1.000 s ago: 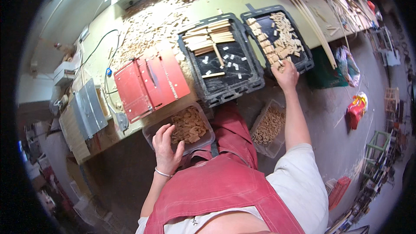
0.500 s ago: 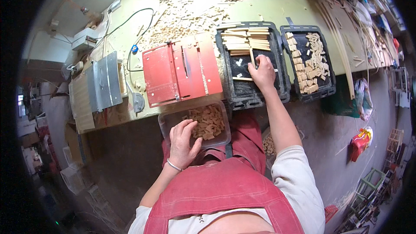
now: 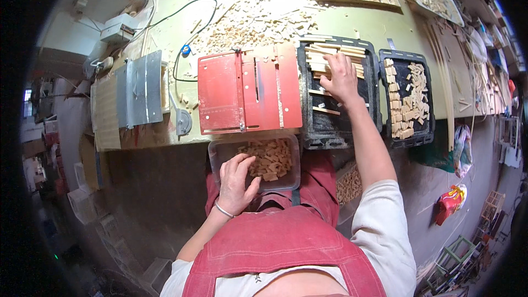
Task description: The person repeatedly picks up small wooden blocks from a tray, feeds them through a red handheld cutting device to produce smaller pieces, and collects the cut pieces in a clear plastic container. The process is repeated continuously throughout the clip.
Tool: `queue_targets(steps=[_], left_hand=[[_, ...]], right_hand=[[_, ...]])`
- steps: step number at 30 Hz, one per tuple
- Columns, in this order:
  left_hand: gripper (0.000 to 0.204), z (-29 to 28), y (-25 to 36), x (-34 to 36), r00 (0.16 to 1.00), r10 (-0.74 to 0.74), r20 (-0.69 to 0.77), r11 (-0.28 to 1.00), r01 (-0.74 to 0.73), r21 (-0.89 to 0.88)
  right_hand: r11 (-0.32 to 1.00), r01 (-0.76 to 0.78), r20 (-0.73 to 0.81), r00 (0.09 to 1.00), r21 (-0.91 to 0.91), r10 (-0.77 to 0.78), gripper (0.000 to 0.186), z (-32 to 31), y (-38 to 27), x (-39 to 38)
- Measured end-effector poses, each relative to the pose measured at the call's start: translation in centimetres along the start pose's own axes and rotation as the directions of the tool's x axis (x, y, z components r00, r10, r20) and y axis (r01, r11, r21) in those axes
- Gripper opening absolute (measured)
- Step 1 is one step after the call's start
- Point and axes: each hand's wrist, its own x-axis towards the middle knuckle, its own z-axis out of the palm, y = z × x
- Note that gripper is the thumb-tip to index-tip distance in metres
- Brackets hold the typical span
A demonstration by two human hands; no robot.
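Note:
My right hand (image 3: 342, 80) is over the black tray (image 3: 349, 132), its fingertips on the bundle of light wooden strips (image 3: 352, 52) at the far end. Thumb and fingers are apart, though the fingertips partly hide what they touch. Two loose strips, one strip (image 3: 325, 110) and another near my thumb, lie apart in the tray. My left hand (image 3: 236, 184) rests at the near left side of a clear plastic bin (image 3: 220, 151). Its fingers and thumb are spread, with nothing in them. Small wooden pieces (image 3: 270, 159) fill the bin's right part, beside my fingers.
Left of the tray stands a red slotted saw table (image 3: 220, 91), with a grey metal plate (image 3: 140, 91) farther left. Another black tray (image 3: 407, 137) at the right holds small blocks. Wood offcuts (image 3: 264, 16) cover the bench behind. Long strips (image 3: 444, 88) lie far right.
My right hand has moved away toward the far end of the tray. The strip it held upright no longer shows there; two strips now lie loose. My left hand has hardly moved.

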Motion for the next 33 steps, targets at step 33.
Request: queue_targets(steps=[33], left_hand=[[0.059, 0.7, -0.7, -1.1, 1.000, 0.001, -0.010, 1.000, -0.001, -0.030]], right_hand=[[0.619, 0.004, -0.096, 0.989, 0.785, 0.115, 0.063, -5.0, -5.3, -7.1]])
